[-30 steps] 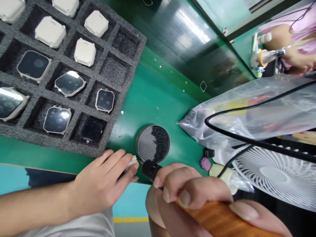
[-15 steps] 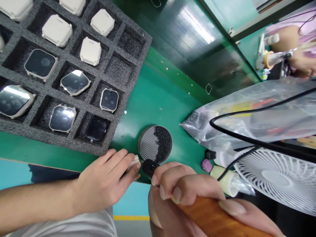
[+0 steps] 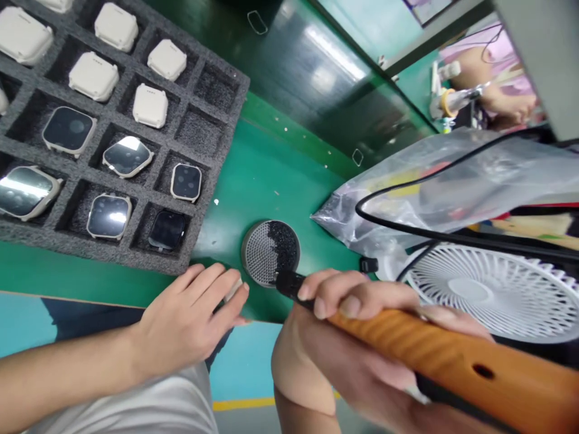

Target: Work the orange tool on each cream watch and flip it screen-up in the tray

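Observation:
My left hand (image 3: 190,307) pinches a small white piece (image 3: 233,290) at its fingertips, close to a round metal dish (image 3: 266,253) filled with grey mesh and black granules. My right hand (image 3: 357,307) grips an orange wooden handle (image 3: 420,343), and the tool's black head (image 3: 289,283) touches the dish's lower right edge. To the left lies a dark grey foam tray (image 3: 226,120) with square compartments. It holds several cream watch casings (image 3: 150,105) and several dark-glass watches (image 3: 108,217).
The tray and dish rest on a green tabletop (image 3: 271,181). To the right are a clear plastic bag (image 3: 420,193), a black cable (image 3: 407,228) and a white fan (image 3: 479,289). A co-worker's hand (image 3: 509,105) and pink sleeve (image 3: 486,60) show at the upper right.
The black tool head has moved up and right onto the dish's edge. More of the wooden handle now shows. The whole view has shifted slightly.

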Demonstrator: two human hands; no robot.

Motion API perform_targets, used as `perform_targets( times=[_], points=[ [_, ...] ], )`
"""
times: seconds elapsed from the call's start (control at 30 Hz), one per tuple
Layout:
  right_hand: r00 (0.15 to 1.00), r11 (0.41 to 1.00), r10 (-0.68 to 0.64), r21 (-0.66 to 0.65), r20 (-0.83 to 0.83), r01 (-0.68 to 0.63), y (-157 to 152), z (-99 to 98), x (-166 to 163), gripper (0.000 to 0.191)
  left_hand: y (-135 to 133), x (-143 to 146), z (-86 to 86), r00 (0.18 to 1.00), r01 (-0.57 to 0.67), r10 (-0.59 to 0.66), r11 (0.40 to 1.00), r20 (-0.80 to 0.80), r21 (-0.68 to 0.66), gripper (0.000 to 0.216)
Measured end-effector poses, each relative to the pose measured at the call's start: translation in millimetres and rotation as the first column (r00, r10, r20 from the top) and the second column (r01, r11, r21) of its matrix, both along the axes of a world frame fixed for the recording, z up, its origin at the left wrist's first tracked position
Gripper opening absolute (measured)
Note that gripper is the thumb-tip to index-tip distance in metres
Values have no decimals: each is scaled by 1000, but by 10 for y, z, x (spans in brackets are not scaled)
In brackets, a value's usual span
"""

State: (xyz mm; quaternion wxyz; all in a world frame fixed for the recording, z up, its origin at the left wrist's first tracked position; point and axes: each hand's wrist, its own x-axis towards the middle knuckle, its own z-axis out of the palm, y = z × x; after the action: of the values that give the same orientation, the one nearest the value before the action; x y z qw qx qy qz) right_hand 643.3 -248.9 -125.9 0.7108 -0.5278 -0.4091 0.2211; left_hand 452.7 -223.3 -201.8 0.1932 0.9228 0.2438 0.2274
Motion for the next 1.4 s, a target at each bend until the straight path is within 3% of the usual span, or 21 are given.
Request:
perform_targets(
  times=[0.1,0.3,0.5,0.7,0.83,1.03,1.1,1.23,1.4],
  points=[
    [999,999,9,41,-47,-7,35,-115,133,47,4,-22,-16,997,83,-83,996,0,6,35],
    [996,999,12,36,-93,-8,67,-203,181,45,-3,46,-38,998,-57,55,997,31,55,25],
    [997,1000,-5,19,-74,7,96,-192,157,45,-14,16,-41,999,19,-19,1000,43,-11,26],
    [996,999,-16,33,-85,19,124,-235,166,46,-11,7,-49,1000,-6,5,1000,31,21,30],
    [999,999,-35,16,-41,36,57,-159,140,46,-8,22,-43,1000,-8,8,999,27,34,29],
    [998,998,-60,-32,16,61,-69,41,-45,30,-3,36,-52,1000,-9,9,1000,28,-2,29],
    [1000,1000,-13,-5,3,13,-74,26,-59,27,2,38,-52,1000,-8,9,1000,30,-5,34],
    [978,978,209,-6,13,-209,-83,-80,4,34,16,48,-35,999,-21,21,1000,39,8,38],
    [993,994,109,21,-51,-108,-86,-161,-26,31,22,55,-21,999,-26,26,1000,36,4,40]
  ],
)
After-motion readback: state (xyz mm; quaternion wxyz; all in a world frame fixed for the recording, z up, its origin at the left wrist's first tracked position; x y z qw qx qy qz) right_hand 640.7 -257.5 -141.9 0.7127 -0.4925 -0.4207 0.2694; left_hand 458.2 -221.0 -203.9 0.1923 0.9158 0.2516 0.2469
